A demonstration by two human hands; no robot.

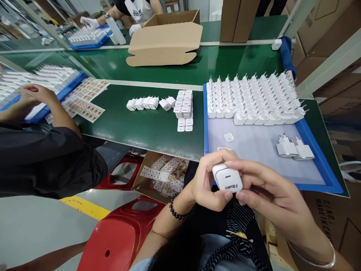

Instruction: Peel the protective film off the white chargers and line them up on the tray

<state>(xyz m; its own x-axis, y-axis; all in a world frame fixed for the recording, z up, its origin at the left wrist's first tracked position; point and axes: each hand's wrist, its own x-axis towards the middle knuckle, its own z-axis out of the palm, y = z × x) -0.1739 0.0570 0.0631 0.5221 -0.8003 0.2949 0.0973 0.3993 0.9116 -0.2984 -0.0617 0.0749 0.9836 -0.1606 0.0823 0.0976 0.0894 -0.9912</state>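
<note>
Holding a white charger (228, 180), with printing showing, by the near edge of a blue-rimmed tray (205, 131): pinching one side with the curled left hand (209, 182) and the other between thumb and fingers of the half-bent right hand (282, 197). Facing rows of chargers (251, 99) standing pins-up in that tray, plus a pair of chargers (287, 147) and a white square (228, 137). Also facing white blocks (186, 105) leftward on the green surface (126, 128).
</note>
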